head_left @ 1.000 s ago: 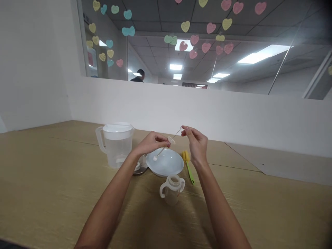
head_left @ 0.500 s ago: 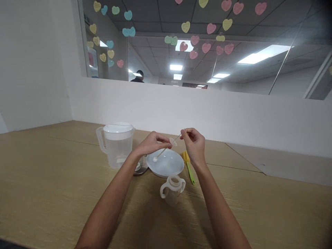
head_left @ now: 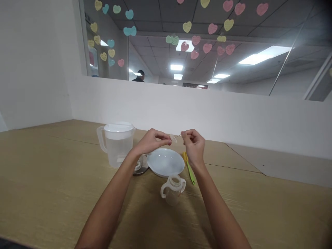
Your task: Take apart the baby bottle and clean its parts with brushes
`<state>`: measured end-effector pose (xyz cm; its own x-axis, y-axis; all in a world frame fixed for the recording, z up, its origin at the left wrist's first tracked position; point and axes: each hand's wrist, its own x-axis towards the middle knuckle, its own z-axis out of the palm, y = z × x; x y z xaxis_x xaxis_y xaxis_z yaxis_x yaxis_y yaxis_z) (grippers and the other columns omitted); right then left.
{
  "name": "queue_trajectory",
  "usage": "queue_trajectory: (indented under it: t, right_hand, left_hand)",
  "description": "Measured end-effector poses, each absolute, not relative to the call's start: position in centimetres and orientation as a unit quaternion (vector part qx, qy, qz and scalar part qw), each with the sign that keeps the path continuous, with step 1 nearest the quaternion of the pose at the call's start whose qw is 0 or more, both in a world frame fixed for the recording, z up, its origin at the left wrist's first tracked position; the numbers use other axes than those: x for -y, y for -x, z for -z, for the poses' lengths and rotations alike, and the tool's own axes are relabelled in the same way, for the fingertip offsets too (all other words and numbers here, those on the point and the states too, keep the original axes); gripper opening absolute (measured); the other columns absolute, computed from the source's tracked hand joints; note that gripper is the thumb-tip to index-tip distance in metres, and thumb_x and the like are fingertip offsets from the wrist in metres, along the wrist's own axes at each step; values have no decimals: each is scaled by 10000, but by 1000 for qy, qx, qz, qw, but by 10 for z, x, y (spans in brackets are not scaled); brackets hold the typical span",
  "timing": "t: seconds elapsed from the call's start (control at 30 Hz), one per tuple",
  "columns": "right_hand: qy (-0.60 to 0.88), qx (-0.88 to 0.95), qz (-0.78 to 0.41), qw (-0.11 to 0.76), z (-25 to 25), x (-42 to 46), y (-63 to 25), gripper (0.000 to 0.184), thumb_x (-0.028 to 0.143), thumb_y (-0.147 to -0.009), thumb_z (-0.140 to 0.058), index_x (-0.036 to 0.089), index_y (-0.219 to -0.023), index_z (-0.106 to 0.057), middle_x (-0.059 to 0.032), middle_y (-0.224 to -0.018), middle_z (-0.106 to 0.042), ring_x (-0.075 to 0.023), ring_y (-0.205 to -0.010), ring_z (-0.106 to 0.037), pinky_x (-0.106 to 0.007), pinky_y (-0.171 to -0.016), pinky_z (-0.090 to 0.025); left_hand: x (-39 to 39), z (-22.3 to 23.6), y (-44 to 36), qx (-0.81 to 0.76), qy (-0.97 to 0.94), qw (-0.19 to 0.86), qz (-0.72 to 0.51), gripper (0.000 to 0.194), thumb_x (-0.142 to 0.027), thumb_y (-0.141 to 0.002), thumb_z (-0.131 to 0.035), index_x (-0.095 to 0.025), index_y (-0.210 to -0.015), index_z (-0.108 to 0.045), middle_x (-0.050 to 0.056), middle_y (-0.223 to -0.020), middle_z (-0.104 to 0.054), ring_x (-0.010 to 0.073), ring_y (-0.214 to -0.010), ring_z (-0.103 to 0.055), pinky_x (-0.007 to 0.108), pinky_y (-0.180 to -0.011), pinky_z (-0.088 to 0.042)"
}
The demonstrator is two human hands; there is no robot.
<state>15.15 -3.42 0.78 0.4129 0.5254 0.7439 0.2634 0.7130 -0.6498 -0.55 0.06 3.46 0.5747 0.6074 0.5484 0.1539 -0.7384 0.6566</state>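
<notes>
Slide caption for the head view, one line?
Left hand and right hand pinch a thin stem bearing a pale disc above a white plate, beside a two-handled cup.

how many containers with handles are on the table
2: a clear plastic pitcher with a white lid at the left, and a two-handled training cup just in front of the white plate. Some may be hidden from this view.

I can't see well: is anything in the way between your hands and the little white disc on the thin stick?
Nothing visible is. Your left hand touches the little white disc, and your right hand pinches the thin stick. The white plate lies lower down.
</notes>
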Motion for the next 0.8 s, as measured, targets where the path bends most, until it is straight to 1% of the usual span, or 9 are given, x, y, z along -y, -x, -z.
queue_trajectory:
  t: [0.13, 0.4, 0.6, 0.8]
  right_hand:
    - [365, 507, -80, 777, -12, 33, -164, 208, 322, -696, -618, 162, -605, -523, 72, -485, -349, -83, -495, -341, -231, -514, -301]
    - [364, 489, -82, 788, -15, 35, -169, 195, 312, -680, -632, 157, -604, -542, 70, -484, -352, -83, -498, -348, -235, -516, -297]
    - [360, 466, -81, 804, -18, 39, -173, 186, 298, -662, -648, 156, -591, -551, 71, -478, -346, -80, -492, -344, -233, -501, -287]
    - [339, 440, -61, 829, -22, 45, -180, 166, 272, -645, -665, 154, -586, -565, 73, -463, -341, -76, -482, -339, -232, -485, -278]
  left_hand:
    - [-2, -34, 9, -244, -839, 268, -405, 213, -339, -706, -622, -162, -781, -714, 37, -826, -697, 181, -832, -611, 267, -782, -442]
    - [-4, -35, 12, -248, -841, 275, -394, 196, -329, -700, -636, -161, -762, -714, 32, -822, -699, 168, -822, -613, 239, -761, -450]
    - [-3, -36, 12, -249, -843, 274, -391, 213, -344, -695, -639, -159, -765, -716, 38, -815, -699, 179, -822, -615, 256, -768, -455]
    - [1, -40, 13, -242, -848, 271, -386, 200, -337, -699, -642, -167, -770, -719, 32, -816, -700, 172, -829, -618, 248, -773, -455]
